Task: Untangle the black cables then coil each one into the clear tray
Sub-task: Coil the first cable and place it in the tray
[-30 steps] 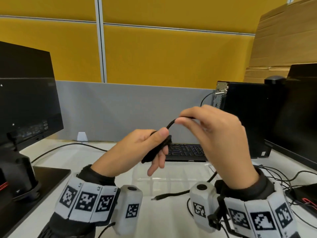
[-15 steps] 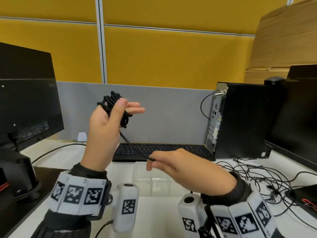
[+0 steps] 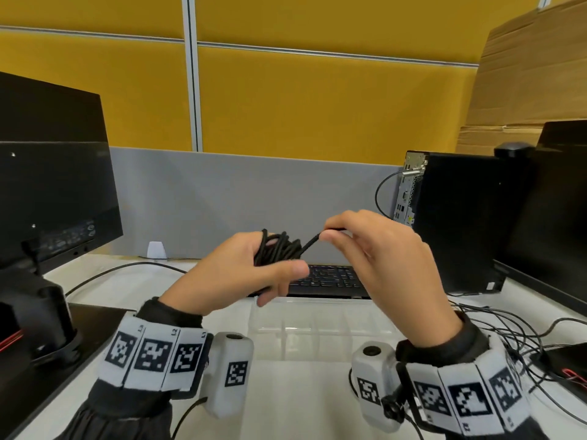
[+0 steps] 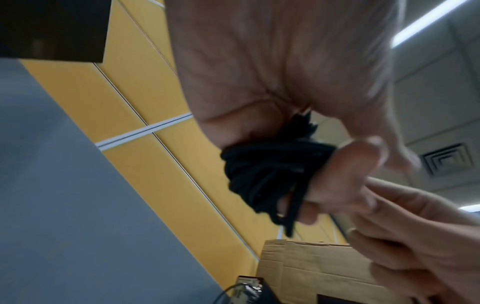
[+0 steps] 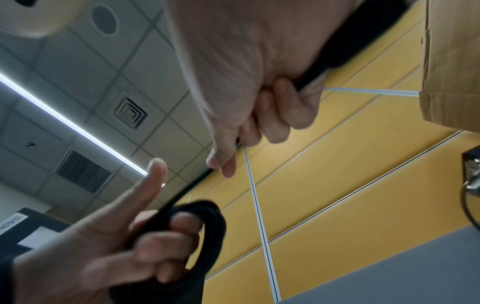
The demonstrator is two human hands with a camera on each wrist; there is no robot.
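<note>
Cable (image 3: 277, 250): black and thin, sitting bundled in loops, raised above the clear tray (image 3: 320, 325).
Free end: running taut, up and rightward from the bundle.
Left hand (image 3: 236, 274): grasping the loops.
Right hand (image 3: 378, 262): pinching the free end.

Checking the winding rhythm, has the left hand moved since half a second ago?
Yes. The left hand dropped from high against the grey partition to just above the keyboard.

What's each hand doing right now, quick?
Left hand: closed, holding the coiled black cable.
Right hand: closed, pinching the cable's free end.
</note>
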